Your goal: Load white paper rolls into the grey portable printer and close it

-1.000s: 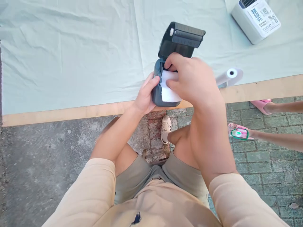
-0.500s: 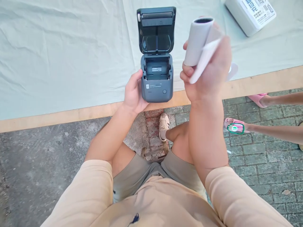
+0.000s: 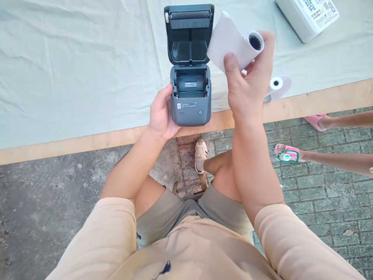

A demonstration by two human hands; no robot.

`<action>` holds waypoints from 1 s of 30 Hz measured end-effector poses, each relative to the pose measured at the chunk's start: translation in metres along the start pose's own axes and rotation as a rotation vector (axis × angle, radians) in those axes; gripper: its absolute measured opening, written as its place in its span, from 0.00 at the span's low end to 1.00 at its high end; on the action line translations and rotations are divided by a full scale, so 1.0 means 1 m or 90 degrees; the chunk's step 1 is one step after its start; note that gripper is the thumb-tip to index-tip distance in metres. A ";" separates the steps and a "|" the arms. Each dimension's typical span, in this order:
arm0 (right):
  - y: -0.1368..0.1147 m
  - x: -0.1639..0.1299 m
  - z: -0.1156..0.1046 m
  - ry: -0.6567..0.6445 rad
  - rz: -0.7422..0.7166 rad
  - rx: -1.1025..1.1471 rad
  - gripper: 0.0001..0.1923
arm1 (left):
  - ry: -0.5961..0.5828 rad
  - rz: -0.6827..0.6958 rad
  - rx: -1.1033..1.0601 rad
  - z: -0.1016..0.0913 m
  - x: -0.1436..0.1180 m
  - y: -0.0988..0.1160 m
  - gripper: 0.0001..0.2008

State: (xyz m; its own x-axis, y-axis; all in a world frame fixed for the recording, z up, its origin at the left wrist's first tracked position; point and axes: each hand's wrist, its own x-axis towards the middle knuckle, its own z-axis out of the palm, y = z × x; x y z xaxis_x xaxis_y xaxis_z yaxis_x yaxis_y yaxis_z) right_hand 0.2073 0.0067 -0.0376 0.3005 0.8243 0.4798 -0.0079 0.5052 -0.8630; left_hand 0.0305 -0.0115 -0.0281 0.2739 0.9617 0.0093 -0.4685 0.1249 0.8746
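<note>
A dark blue-grey label printer (image 3: 190,111) stands near the table's front edge, its lid (image 3: 189,37) swung up and back. The paper bay inside shows no roll. My left hand (image 3: 161,114) is wrapped round the printer's left side, thumb along its edge. To the right of the lid, my right hand (image 3: 250,81) holds a white paper roll (image 3: 243,48) with a dark hollow core. A loose end of its paper sticks out leftward, close to the lid's right edge, with my thumb against it.
Behind my right wrist lies another white roll (image 3: 284,83) on the pale cloth (image 3: 87,70). A white box (image 3: 309,17) with printed labels sits at the back right. The table's bare wooden edge (image 3: 116,136) runs along the front. Another person's feet in pink slippers (image 3: 287,153) are at the right.
My right hand has turned the roll from upright to tilted, so its loose paper now points left toward the lid. The second roll has come into clearer view. My left hand keeps its hold.
</note>
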 end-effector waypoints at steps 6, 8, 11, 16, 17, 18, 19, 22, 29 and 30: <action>0.012 0.002 -0.010 0.029 -0.085 -0.251 0.23 | 0.056 0.006 0.033 0.000 0.000 0.001 0.24; 0.017 0.003 -0.010 0.002 -0.081 -0.318 0.25 | 0.064 0.007 0.044 0.001 0.000 0.001 0.23; 0.024 0.006 -0.010 -0.013 -0.067 -0.392 0.22 | 0.067 0.004 0.046 0.001 0.001 0.001 0.23; 0.030 0.007 -0.005 -0.027 0.006 -0.416 0.17 | 0.045 -0.004 0.046 0.000 0.001 0.001 0.24; 0.028 0.006 -0.005 -0.030 0.008 -0.410 0.19 | 0.037 0.000 0.043 0.000 0.001 0.000 0.24; 0.024 0.004 -0.006 -0.022 -0.009 -0.401 0.21 | 0.030 0.003 0.039 0.001 0.000 0.000 0.24; 0.019 0.001 -0.010 0.002 -0.042 -0.388 0.22 | 0.026 0.003 0.036 0.001 0.000 0.000 0.24; 0.002 -0.010 -0.034 0.163 -0.218 -0.367 0.13 | 0.031 0.001 0.025 0.003 -0.001 0.001 0.24; 0.012 -0.009 -0.096 0.195 -0.065 -0.531 0.34 | 0.035 0.003 0.025 0.002 0.000 0.001 0.23; 0.016 -0.007 -0.096 0.163 0.041 -0.522 0.40 | 0.036 0.000 0.027 0.002 0.000 0.001 0.23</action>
State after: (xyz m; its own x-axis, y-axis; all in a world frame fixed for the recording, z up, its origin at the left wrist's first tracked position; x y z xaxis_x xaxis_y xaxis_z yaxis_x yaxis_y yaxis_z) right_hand 0.2970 -0.0153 -0.0700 0.5299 0.7118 0.4610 0.6296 0.0340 -0.7762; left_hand 0.0323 -0.0119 -0.0263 0.2257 0.9740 -0.0168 -0.4321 0.1155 0.8944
